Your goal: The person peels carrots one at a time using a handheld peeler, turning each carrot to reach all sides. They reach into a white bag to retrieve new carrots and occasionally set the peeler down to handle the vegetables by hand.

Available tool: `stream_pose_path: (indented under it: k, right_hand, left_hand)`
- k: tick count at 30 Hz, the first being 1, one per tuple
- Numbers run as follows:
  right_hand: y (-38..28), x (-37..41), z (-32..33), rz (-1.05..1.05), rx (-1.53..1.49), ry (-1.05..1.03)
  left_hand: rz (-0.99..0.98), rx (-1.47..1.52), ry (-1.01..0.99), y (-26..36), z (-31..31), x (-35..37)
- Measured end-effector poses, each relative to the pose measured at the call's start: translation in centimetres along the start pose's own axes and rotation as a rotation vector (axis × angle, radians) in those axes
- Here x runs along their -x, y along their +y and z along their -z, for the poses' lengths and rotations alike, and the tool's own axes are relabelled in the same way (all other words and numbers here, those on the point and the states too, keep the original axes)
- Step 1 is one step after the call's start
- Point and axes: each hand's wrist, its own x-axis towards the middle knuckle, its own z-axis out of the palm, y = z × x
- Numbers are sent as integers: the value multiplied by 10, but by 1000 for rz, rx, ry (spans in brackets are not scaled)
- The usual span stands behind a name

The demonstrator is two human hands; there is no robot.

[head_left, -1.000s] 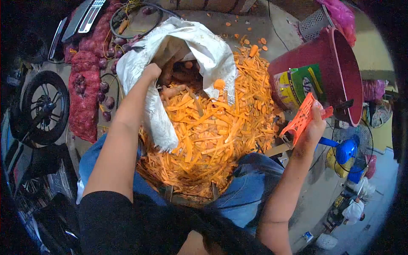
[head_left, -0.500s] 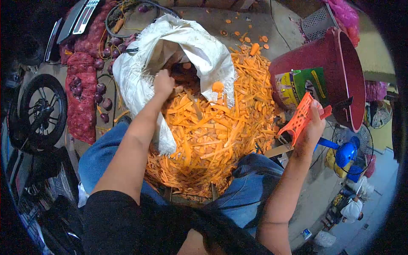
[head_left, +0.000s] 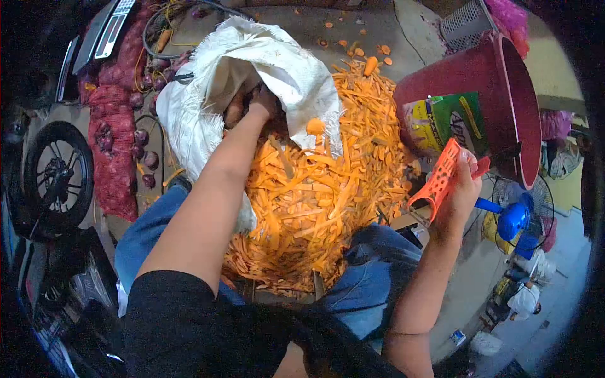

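My left hand (head_left: 265, 106) reaches into the mouth of a white woven sack (head_left: 290, 69). Its fingers are lost in the shadow inside, so what they touch cannot be made out. A brownish root, perhaps an unpeeled carrot (head_left: 234, 110), shows beside the wrist within the sack. In my right hand (head_left: 465, 189) is an orange plastic peeler (head_left: 443, 176) with a perforated handle, held with the fingers wrapped round it, in front of the maroon bucket. Between my knees spreads a large heap of orange carrot peelings (head_left: 309, 195).
A maroon bucket (head_left: 454, 75) lies tipped at the right, beside a blue fan (head_left: 513, 220). Red net bags of onions (head_left: 113, 151) and a motorbike wheel (head_left: 60, 173) are at the left. Carrot slices and a carrot (head_left: 370, 65) lie beyond the heap.
My left hand has gone from the sack's opening deeper inside, forward and to the right. The right hand still holds the peeler in nearly the same place. The view has shifted slightly.
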Motion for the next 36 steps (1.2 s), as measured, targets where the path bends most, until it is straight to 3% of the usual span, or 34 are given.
stream_pose_path:
  k: [2,8,13,15,16,18,24,26,28,30,32,34,35,36]
  right_hand:
    - [1,3,0,-34,29,44]
    - [2,11,4,-47,103,41]
    - [0,12,8,-3,95,23]
    - [-2,14,7,20,90,16]
    - [-3,16,4,28,82,0]
    - [-5,19,-3,49,62,-18]
    - [-5,31,-12,85,64,-67]
    - [0,34,-13,155,25,-91]
    - [2,40,-13,183,51,-74]
    - [6,41,-12,172,64,-89]
    - [11,42,-14,99,-4,-123]
    - [0,55,-28,60,-50,-122]
    - [-6,65,-35,39,-60,-128]
    - [-10,73,-41,16,-68,-139]
  left_hand:
    - [-23,31,-25,1,-11,-8]
    - [316,224,-327,19,67,-4]
    - [475,222,-231,33,134,32]
    - [438,482,-31,39,164,54]
    - [436,472,-25,39,176,61]
    - [571,1303,-62,39,200,71]
    - [274,1381,-236,78,328,80]
    - [133,1624,-175,95,362,85]
    - [94,2048,-112,125,376,96]
    - [201,2465,-280,158,378,108]
    - [368,2302,-169,190,378,126]
    - [599,2614,-421,195,360,132]
    - [721,2611,-476,203,359,138]
    - [717,2610,-470,211,364,146]
